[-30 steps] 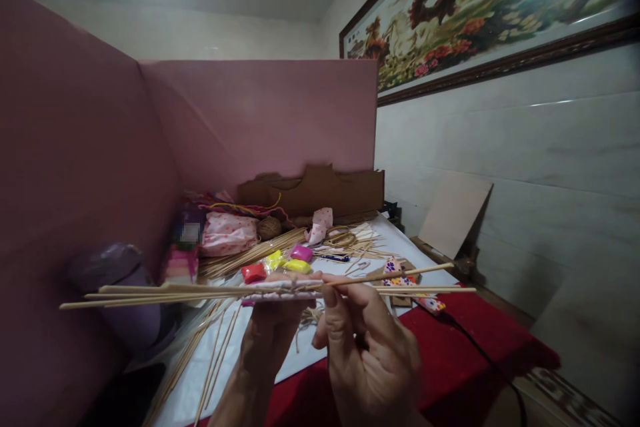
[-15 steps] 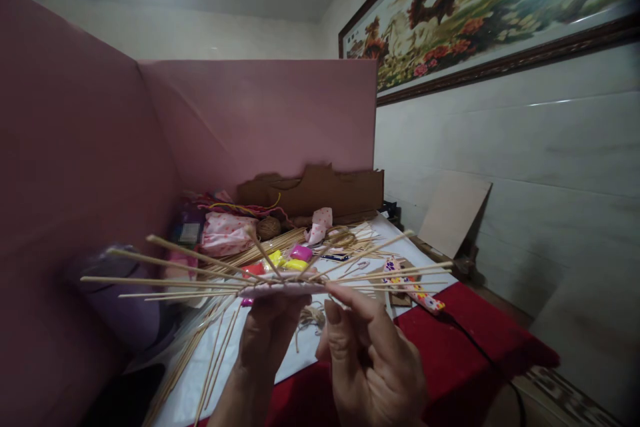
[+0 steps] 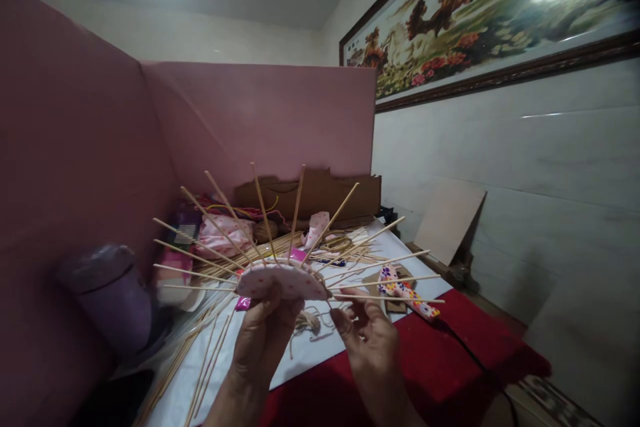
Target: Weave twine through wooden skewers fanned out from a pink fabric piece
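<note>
Though crosswise in long axis, pale half-disc [image 3: 301, 284] curved-side up.

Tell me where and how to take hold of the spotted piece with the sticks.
Probably best to grip the spotted piece at its lower edge, coming from below, as the left hand does. The sticks fan upward and sideways from its curved rim, so an approach from above or either side may knock them.
</note>
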The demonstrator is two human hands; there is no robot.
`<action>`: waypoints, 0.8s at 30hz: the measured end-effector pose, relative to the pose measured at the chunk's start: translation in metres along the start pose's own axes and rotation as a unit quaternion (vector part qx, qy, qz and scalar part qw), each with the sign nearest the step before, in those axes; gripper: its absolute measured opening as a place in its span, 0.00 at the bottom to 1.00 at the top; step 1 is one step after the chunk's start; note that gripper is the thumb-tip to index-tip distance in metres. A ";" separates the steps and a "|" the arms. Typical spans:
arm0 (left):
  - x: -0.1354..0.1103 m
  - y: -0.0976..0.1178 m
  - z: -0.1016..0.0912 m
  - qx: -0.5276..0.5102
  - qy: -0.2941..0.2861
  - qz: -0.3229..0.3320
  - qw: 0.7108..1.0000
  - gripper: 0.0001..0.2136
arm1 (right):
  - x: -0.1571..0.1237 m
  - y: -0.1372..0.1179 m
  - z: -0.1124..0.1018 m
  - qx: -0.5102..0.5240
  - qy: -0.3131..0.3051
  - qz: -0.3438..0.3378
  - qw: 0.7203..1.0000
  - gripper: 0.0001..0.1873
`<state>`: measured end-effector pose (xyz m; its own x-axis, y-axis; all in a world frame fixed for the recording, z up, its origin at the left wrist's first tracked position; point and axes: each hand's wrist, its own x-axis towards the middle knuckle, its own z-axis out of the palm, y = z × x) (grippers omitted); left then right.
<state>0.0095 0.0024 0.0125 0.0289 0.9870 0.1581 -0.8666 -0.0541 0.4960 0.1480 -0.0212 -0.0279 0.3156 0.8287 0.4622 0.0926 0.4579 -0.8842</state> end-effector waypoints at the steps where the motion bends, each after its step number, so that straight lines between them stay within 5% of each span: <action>1: 0.000 0.000 0.000 -0.004 0.000 -0.002 1.000 0.10 | 0.002 0.000 0.002 0.041 -0.034 0.031 0.998 0.18; 4: 0.000 0.001 -0.001 -0.015 -0.004 -0.004 1.000 0.12 | 0.005 -0.006 0.008 0.144 -0.125 0.084 0.978 0.20; 8: 0.000 0.002 -0.005 -0.025 -0.027 -0.016 0.999 0.12 | 0.003 -0.016 0.012 0.168 -0.134 0.108 0.971 0.16; 14: -0.001 0.003 -0.005 -0.035 -0.093 -0.032 0.995 0.08 | -0.002 -0.013 0.009 0.130 -0.148 0.092 0.976 0.15; 24: -0.002 0.003 -0.005 -0.083 -0.116 -0.065 0.988 0.10 | -0.004 -0.022 0.002 -0.015 -0.135 -0.004 0.991 0.17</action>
<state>0.0045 0.0007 0.0092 0.2417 0.9215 0.3041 -0.9172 0.1147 0.3816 0.1433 -0.0335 -0.0102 0.0511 0.8832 0.4662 0.1233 0.4577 -0.8805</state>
